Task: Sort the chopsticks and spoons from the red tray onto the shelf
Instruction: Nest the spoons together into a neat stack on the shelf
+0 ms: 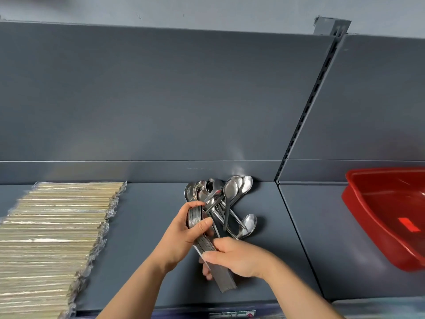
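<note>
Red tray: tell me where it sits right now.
In the head view the red tray sits on the shelf at the far right, beyond the slotted upright, right of the loose spoons.

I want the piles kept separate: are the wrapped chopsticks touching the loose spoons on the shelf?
Apart. The head view shows a strip of bare shelf between the wrapped chopsticks and the loose spoons.
</note>
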`<state>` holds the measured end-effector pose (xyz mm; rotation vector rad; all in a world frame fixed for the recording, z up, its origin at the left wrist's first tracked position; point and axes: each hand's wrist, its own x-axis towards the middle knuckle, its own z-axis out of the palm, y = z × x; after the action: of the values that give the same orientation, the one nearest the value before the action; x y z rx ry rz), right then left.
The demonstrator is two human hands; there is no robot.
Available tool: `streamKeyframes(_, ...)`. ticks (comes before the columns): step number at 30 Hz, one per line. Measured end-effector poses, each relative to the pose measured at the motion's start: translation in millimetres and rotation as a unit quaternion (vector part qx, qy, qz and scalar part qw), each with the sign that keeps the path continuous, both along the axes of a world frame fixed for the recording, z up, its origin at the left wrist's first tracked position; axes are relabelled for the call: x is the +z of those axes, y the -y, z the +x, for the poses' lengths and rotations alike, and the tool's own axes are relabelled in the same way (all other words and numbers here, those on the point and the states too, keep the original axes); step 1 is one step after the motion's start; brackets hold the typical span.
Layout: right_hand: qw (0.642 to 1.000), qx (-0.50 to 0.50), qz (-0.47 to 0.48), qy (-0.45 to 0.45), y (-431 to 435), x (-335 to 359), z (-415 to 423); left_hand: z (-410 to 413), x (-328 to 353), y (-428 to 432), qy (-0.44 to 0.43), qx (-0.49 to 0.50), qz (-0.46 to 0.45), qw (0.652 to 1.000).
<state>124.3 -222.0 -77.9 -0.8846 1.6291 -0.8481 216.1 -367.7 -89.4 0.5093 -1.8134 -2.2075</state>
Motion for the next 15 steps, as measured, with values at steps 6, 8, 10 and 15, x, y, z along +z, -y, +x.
streamKeyframes(6,0.994,-0.059,0.032,-0.090,-15.4,-16.5,-27.3,8.8,-18.0,0.2,0.030,-0.014,-0.039,0.999)
streamKeyframes(8,0.990,-0.095,0.022,-0.106,-16.2,-20.5,-35.8,7.4,-20.5,-1.0,0.032,-0.032,-0.036,0.998)
streamKeyframes(10,0.985,-0.130,0.004,-0.115,-14.3,-21.9,-44.6,4.0,-20.5,-2.2,0.033,-0.042,-0.057,0.997)
streamKeyframes(15,0.976,-0.185,-0.030,-0.109,-11.7,-26.7,-64.0,-4.5,-16.2,-2.3,0.046,-0.077,-0.152,0.984)
